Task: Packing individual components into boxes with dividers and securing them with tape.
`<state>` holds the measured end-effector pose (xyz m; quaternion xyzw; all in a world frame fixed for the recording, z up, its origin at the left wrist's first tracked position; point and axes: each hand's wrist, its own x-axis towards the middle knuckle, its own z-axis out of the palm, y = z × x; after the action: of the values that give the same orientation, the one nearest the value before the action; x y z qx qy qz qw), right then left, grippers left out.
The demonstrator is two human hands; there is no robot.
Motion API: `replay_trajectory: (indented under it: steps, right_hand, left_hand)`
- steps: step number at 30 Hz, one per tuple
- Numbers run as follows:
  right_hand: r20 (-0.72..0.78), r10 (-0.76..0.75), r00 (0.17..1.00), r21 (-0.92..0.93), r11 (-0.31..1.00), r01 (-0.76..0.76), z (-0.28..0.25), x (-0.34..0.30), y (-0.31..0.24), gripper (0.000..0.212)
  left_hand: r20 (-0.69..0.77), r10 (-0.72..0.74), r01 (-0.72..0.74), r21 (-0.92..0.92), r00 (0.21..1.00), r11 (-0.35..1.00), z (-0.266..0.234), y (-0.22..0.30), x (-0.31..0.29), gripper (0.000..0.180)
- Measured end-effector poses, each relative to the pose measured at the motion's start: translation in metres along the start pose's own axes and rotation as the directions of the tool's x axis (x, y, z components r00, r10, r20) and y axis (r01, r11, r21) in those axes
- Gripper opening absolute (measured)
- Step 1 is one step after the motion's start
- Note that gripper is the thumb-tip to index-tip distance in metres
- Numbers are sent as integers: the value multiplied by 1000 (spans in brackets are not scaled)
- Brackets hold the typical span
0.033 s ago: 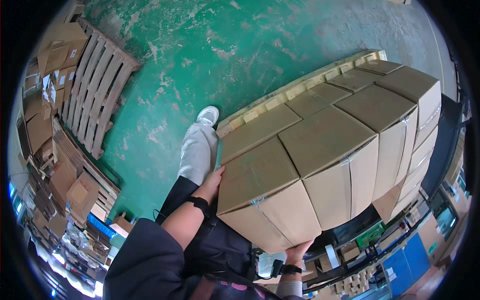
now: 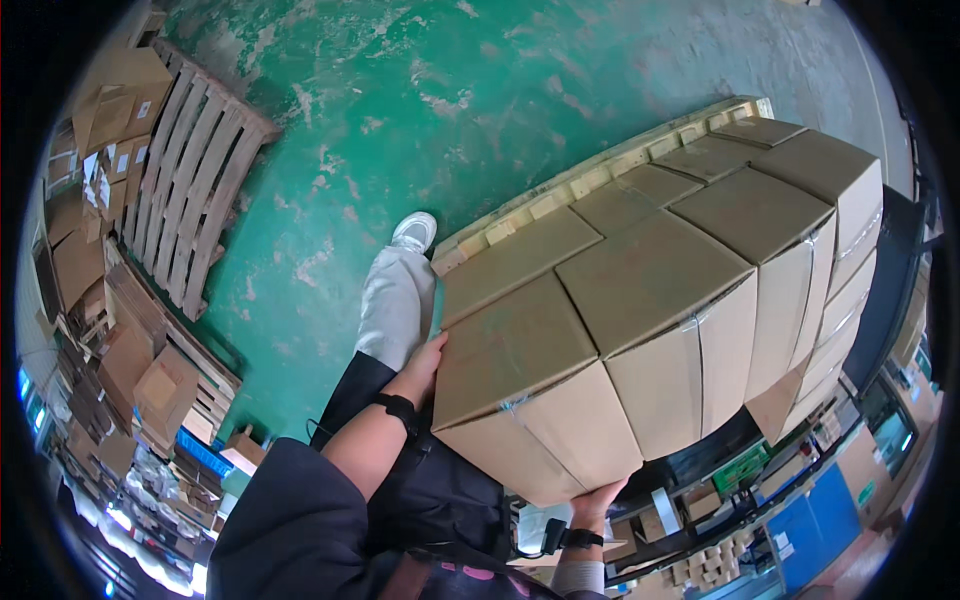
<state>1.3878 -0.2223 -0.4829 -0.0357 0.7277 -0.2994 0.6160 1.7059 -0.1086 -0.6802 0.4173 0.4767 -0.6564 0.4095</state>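
Note:
A sealed brown cardboard box (image 2: 520, 350) sits at the near left end of a block of similar boxes. My left hand (image 2: 428, 362) presses against its left side, fingertips partly hidden behind the edge. Under the lower near corner of the same box is my right hand (image 2: 600, 498), its palm against the cardboard and most fingers out of sight. Between them my two hands grip the box. Clear tape runs down its near face. Directly right of it, another cardboard box (image 2: 660, 280) stands against it.
A pale wooden pallet (image 2: 600, 180) edges the far side of the boxes. My shoe (image 2: 414, 232) is on the worn green floor (image 2: 330, 120). At left, a slatted wooden pallet (image 2: 200, 180) leans near stacked cartons (image 2: 130, 90). A blue panel (image 2: 815, 535) stands lower right.

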Motion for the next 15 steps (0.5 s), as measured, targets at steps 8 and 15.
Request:
replay_trajectory:
  steps: [8, 15]
  right_hand:
    - [44, -17, 999, 1, 1000, 17, 1, 8, 4, 74]
    - [-184, -206, 961, -60, 978, 198, -108, 58, 12, 85]
  left_hand:
    - [-114, 83, -64, 167, 990, 984, 4, 9, -9, 43]
    - [-49, 130, -77, 581, 990, 810, 48, 11, -18, 38]
